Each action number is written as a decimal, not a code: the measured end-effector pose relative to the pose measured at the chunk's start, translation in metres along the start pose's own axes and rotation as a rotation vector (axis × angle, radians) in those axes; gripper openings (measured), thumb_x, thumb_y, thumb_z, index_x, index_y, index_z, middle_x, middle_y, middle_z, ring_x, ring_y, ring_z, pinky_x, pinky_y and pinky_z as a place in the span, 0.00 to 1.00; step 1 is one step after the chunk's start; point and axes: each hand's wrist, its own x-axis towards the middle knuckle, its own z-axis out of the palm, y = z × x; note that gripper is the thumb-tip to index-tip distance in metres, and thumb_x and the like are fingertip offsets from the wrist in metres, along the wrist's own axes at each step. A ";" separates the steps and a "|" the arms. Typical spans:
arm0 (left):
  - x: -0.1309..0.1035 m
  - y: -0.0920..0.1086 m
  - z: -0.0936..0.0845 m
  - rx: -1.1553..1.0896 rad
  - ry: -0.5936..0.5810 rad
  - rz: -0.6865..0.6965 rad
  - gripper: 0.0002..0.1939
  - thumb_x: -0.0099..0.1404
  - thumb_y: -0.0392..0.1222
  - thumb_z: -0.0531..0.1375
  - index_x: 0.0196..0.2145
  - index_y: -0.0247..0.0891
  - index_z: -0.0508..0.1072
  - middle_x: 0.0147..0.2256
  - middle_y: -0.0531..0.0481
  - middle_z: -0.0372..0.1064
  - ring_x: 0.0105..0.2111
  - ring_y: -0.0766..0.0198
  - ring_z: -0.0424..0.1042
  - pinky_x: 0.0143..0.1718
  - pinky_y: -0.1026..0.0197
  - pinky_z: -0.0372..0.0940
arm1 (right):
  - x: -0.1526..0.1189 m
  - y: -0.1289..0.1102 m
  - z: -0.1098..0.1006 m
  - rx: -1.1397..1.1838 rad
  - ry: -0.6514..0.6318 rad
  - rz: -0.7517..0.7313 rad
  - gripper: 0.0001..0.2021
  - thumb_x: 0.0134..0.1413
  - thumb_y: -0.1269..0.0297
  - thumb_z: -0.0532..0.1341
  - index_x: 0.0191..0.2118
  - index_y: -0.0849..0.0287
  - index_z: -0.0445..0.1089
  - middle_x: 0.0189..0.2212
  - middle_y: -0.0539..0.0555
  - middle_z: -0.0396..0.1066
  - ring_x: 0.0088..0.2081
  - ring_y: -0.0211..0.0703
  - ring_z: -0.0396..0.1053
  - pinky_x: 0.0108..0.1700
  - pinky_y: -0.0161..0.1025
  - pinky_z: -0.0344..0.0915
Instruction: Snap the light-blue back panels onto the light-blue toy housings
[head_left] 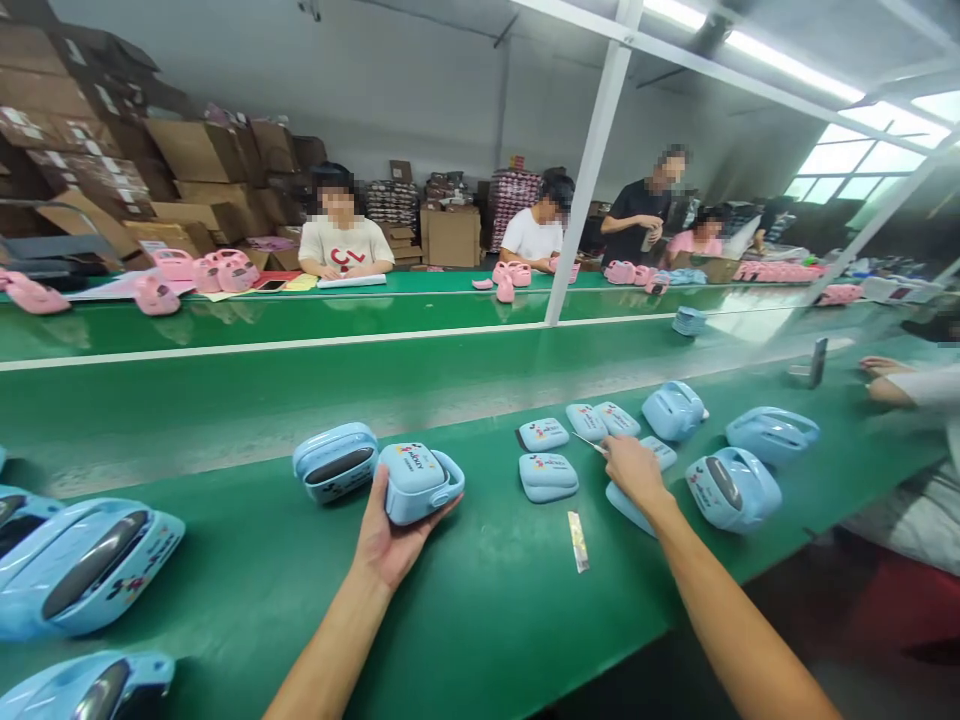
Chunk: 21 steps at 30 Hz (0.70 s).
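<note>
My left hand (390, 540) is wrapped round a light-blue plastic case (411, 482) with a loop handle and a printed cartoon on its top, held just above the green bench. Another blue case (336, 462) with a dark oval window stands to its left. My right hand (631, 466) is closed on a thin, pointed metal tool (589, 443), whose exact kind I cannot make out. Around that hand lie several blue printed covers, including a near one (548, 477) and a farther one (544, 434). Part of another cover (631, 508) is hidden beneath the right wrist.
A small printed strip (577, 542) lies on the bench (480, 620). Blue cases stand at right (733, 488) and left (94, 565). A white post (589, 170) rises beyond the green belt. Co-workers sit across it; another person's hand (885, 380) rests at far right.
</note>
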 end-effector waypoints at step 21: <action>0.001 -0.011 0.003 0.165 0.099 0.212 0.16 0.66 0.34 0.62 0.52 0.43 0.74 0.43 0.47 0.78 0.37 0.59 0.79 0.44 0.48 0.77 | -0.096 -0.153 0.066 0.664 -0.215 -0.703 0.16 0.65 0.70 0.52 0.49 0.54 0.75 0.45 0.56 0.79 0.47 0.48 0.76 0.52 0.43 0.70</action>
